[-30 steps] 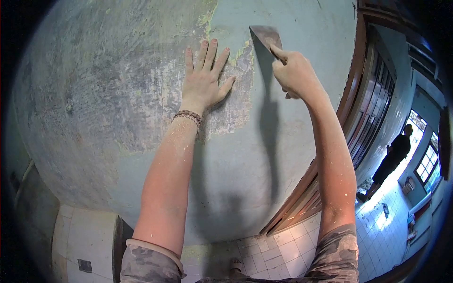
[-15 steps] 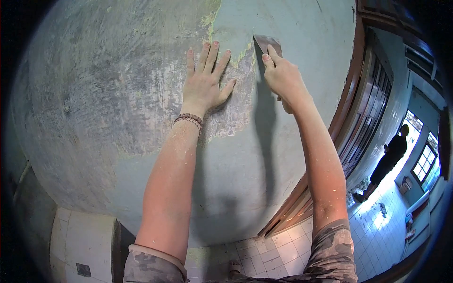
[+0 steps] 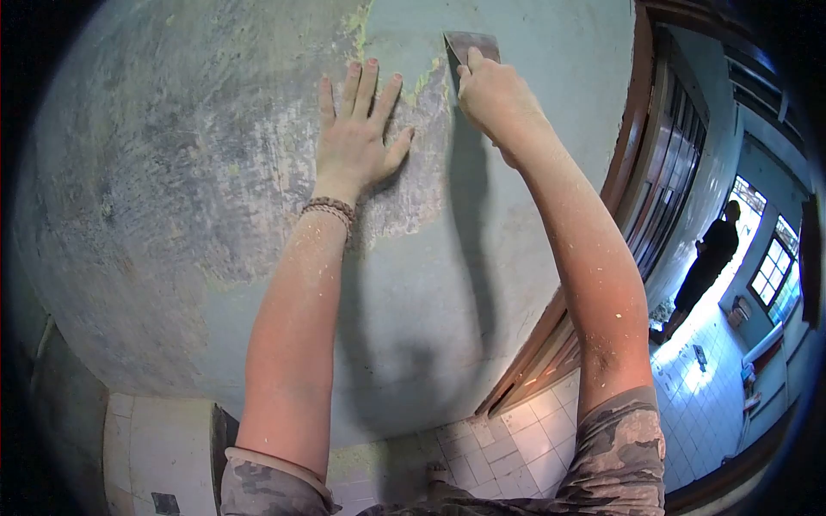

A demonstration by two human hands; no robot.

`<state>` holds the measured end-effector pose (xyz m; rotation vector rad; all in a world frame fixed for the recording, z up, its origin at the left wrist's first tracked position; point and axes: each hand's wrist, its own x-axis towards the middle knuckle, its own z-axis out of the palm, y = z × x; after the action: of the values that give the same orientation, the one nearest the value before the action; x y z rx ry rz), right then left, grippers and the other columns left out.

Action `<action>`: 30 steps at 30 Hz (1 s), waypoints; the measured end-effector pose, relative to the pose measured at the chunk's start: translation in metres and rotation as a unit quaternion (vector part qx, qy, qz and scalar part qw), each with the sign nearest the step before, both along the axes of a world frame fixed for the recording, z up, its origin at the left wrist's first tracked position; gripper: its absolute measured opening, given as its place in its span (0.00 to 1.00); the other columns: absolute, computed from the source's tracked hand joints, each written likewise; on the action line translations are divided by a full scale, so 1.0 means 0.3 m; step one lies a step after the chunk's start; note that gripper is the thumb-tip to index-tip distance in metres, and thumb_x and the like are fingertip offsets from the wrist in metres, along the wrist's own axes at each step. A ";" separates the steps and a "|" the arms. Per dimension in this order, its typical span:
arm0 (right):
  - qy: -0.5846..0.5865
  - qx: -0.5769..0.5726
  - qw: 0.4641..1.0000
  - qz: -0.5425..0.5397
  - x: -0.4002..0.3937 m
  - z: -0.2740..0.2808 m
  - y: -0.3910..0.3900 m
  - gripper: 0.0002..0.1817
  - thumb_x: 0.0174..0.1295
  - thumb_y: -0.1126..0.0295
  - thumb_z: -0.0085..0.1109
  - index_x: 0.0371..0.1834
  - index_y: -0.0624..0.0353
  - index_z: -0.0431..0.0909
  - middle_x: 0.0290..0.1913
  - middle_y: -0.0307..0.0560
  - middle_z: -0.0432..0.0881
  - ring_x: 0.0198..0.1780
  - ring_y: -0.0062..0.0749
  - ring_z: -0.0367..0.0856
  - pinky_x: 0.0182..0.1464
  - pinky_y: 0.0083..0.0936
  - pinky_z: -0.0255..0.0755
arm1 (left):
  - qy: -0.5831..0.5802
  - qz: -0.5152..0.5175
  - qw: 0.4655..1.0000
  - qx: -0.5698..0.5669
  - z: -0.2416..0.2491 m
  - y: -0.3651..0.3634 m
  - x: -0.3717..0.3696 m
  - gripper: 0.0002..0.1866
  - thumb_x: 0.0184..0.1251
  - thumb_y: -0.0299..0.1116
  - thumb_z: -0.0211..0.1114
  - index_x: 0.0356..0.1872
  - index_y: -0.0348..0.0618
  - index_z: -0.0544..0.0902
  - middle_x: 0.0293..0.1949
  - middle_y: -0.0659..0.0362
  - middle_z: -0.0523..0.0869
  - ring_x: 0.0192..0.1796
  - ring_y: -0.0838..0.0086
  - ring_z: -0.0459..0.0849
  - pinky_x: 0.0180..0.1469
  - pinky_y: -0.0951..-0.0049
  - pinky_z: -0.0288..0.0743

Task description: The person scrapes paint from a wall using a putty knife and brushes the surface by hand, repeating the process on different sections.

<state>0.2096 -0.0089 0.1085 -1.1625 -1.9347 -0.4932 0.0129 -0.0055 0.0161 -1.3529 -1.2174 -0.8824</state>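
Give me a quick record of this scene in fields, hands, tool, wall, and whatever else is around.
left hand: flat on the wall, fingers spread, holding nothing
right hand: gripping a scraper
scraper: blade against the wall, above the right hand
wall: blue-green paint, a large patch scraped down to grey
bracelet: braided, on the left wrist
door frame: brown wood, right of the wall
floor: white tiles
other person: standing far off by a bright window

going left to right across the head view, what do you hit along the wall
scraped wall patch → left hand → scraper in the right hand → wooden door frame → person in the doorway
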 end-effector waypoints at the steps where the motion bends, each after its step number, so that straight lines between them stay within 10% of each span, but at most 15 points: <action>1: 0.013 -0.009 1.000 0.014 0.004 0.007 -0.017 0.18 0.76 0.63 0.42 0.58 0.64 0.73 0.51 0.69 0.84 0.56 0.62 0.83 0.58 0.52 0.75 | 0.003 0.002 1.000 0.012 0.004 0.003 -0.001 0.39 0.70 0.60 0.55 0.80 0.61 0.60 0.82 0.55 0.52 0.84 0.60 0.46 0.82 0.43 0.30; 30: -0.053 0.077 0.994 0.048 -0.001 0.142 0.056 0.18 0.73 0.62 0.45 0.55 0.64 0.75 0.50 0.70 0.84 0.53 0.67 0.82 0.57 0.52 0.76 | -0.002 0.017 1.000 -0.004 0.006 -0.007 0.002 0.39 0.71 0.61 0.53 0.80 0.61 0.59 0.82 0.55 0.52 0.84 0.60 0.46 0.82 0.43 0.32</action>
<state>0.2092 0.0078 0.1512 -0.9572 -1.9951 -0.6508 0.0136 -0.0075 0.0178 -1.3335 -1.2440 -0.8578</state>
